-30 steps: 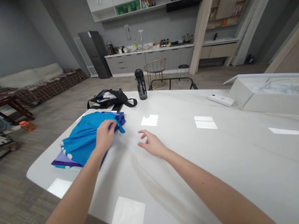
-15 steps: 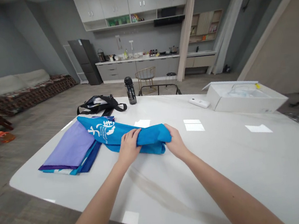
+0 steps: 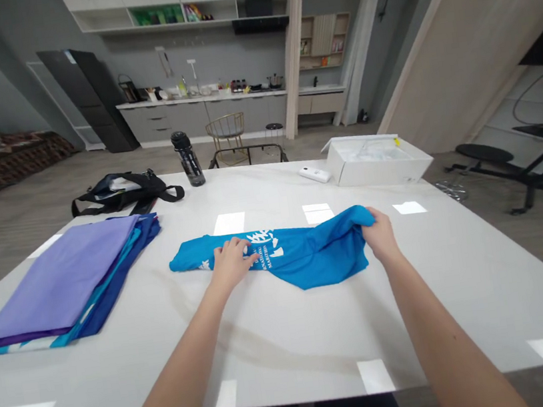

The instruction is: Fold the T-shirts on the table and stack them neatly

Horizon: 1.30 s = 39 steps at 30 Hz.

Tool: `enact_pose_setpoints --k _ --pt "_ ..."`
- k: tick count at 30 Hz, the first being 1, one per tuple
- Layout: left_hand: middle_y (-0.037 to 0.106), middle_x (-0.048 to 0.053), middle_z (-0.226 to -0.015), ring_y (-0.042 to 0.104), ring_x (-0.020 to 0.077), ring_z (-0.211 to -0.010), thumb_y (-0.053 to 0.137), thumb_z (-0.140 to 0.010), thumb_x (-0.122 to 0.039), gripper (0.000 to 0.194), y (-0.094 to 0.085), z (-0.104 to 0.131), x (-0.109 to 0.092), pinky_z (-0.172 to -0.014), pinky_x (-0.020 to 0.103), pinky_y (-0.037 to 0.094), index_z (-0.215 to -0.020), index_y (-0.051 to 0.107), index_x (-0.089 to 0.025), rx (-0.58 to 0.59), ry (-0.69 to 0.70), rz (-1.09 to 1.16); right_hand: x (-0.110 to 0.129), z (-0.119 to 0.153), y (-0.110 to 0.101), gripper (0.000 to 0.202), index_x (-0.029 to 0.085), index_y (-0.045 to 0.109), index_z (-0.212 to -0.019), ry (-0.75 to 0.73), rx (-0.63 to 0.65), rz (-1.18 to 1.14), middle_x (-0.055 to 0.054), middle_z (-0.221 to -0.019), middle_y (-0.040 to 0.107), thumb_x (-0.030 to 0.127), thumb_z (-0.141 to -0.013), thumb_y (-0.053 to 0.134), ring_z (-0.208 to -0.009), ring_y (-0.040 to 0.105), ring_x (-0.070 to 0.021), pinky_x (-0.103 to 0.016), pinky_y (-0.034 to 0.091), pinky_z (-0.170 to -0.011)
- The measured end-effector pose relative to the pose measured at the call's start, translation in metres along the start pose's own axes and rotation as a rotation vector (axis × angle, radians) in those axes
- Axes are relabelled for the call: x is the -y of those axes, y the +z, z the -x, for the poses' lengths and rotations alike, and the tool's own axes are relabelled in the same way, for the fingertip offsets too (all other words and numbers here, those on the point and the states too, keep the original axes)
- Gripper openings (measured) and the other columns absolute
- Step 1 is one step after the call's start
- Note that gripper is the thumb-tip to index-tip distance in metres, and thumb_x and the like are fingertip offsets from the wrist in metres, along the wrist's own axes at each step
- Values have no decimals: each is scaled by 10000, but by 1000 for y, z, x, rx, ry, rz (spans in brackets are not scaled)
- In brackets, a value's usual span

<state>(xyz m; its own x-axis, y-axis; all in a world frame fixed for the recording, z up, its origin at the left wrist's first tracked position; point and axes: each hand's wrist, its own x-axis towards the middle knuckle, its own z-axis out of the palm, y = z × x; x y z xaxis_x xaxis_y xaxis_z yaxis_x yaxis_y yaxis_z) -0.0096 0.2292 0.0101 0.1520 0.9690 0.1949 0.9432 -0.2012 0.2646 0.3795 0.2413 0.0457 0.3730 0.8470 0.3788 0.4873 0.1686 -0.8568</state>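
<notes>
A blue cloth [image 3: 316, 251] with white printed lettering lies stretched sideways across the white table, creased and partly folded over. My left hand [image 3: 232, 261] rests on top of its left part, fingers bent and thumb apart, pressing on the fabric. At the other end, my right hand [image 3: 379, 232] pinches the cloth's right corner and lifts it a little off the table. To the left lies a stack of folded cloths [image 3: 62, 277], light purple on top with blue and dark blue layers beneath.
Behind the stack are a black waist bag [image 3: 123, 189] and a dark water bottle [image 3: 188, 160]. A white remote-like device [image 3: 314, 174] sits beside an open white box [image 3: 376, 160] at the back right. A metal-framed chair [image 3: 247, 155] stands beyond the far edge of the table [image 3: 290, 335].
My right hand has moved right, drawing out the bunched blue cloth, which now lies longer and flatter. My left hand has loosened onto the cloth. The view has turned right.
</notes>
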Motion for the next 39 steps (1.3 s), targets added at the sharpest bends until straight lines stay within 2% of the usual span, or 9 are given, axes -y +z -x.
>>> enact_pose_setpoints --k 3,8,14,18,22,27,34,36,39 --pt "651 88 -1263 571 306 -1168 679 -904 -413 325 10 5 2 -959 467 373 -1203 661 -285 -3 26 -27 -28 4 3 329 182 674 -966 143 109 83 -17 -729 651 345 -694 585 -667 564 -194 -294 420 -609" --pt "700 55 -1119 599 261 -1068 520 -1004 -302 167 10 5 10 -970 450 344 -978 676 -252 -68 44 -10 -47 14 1 411 220 626 -1094 166 155 132 -40 -873 651 404 -727 649 -713 589 -206 -300 457 -600" --pt "667 39 -1145 582 267 -1077 640 -932 -410 217 -3 14 10 -919 413 368 -1108 642 -283 97 142 121 -37 19 -23 625 237 635 -1268 -54 244 292 -119 -1191 560 272 -644 639 -962 578 -261 -413 512 -804" --pt "653 51 -1097 570 273 -1053 636 -936 -322 86 0 20 8 -886 409 362 -943 667 -242 185 181 48 -19 26 -24 496 260 648 -1199 -140 98 126 -78 -1181 590 228 -708 587 -937 573 -220 -358 487 -764" --pt "654 64 -1115 567 271 -1059 591 -966 -274 84 6 19 4 -887 407 360 -1006 655 -238 139 198 20 -6 38 -5 204 232 687 -1012 -157 0 -15 -29 -940 641 281 -818 647 -776 541 -176 -332 454 -731" --pt "654 81 -1080 567 277 -1047 540 -981 -234 93 11 18 1 -888 410 362 -942 621 -211 126 166 13 6 59 30 231 217 706 -925 -104 327 -101 -10 -757 619 445 -894 680 -668 514 -167 -318 439 -646" --pt "612 -10 -839 562 169 -754 415 -1039 -373 206 -5 26 -20 -729 295 419 -937 521 -229 171 116 670 55 100 85 528 305 608 -1349 -355 761 34 -76 -1267 632 445 -861 755 -884 628 -201 -339 521 -789" --pt "631 -5 -870 581 163 -771 414 -1038 -395 218 -8 30 -27 -735 285 447 -969 538 -229 160 149 780 66 109 97 254 285 689 -1173 -417 771 113 -64 -1139 688 422 -969 624 -941 648 -218 -340 500 -827" --pt "682 40 -1115 643 215 -993 609 -945 -447 302 -11 34 -32 -870 331 487 -1169 572 -248 168 264 697 75 111 105 282 251 688 -941 -397 715 166 -41 -898 708 409 -1045 480 -848 658 -214 -324 469 -771"
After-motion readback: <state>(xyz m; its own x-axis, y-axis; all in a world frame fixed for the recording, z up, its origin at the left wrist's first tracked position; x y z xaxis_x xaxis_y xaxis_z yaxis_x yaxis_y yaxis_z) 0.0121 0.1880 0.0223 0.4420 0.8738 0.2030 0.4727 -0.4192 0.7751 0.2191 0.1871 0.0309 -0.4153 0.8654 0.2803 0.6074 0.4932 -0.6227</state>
